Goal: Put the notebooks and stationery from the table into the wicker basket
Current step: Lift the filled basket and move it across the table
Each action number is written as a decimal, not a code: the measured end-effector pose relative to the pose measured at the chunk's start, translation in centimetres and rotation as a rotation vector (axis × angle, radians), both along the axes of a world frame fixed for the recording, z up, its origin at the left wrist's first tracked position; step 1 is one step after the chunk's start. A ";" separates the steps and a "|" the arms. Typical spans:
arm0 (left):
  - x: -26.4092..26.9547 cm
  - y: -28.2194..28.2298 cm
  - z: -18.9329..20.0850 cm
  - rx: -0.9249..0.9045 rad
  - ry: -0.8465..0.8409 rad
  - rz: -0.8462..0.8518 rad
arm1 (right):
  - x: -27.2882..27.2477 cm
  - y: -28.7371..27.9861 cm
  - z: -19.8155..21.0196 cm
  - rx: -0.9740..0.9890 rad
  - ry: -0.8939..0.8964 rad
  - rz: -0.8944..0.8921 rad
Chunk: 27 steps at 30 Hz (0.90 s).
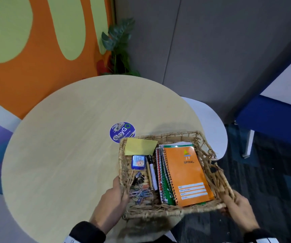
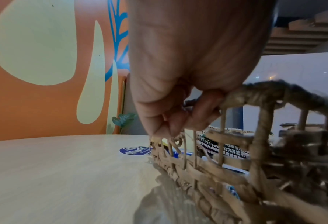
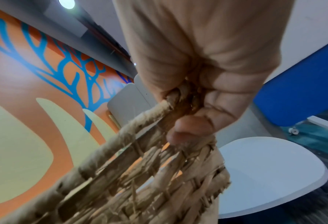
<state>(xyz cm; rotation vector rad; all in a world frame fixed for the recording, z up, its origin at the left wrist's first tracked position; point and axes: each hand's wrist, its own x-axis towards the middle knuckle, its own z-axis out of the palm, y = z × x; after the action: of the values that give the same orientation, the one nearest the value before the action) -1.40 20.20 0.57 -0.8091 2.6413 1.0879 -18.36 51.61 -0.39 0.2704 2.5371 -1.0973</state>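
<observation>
The wicker basket is held over the near right edge of the round table, partly past it. My left hand grips its left rim, fingers curled through the weave. My right hand grips the right rim. Inside lie an orange spiral notebook on top of other notebooks, a yellow sticky pad, a blue sharpener box, a marker, a binder clip and several paper clips.
A round blue sticker lies on the table just beyond the basket. White chair seats stand to the right of the table over dark carpet. A potted plant and an orange wall are behind.
</observation>
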 end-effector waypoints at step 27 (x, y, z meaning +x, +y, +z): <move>3.3 -24.3 2.7 -0.169 0.314 0.800 | -13.1 -42.1 3.4 -0.343 0.112 0.680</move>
<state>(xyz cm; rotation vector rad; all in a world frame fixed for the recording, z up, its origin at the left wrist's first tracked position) 1.86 -4.12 3.31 -1.9887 2.7217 1.2226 -31.49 9.46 3.05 -0.7044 2.1881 -1.2314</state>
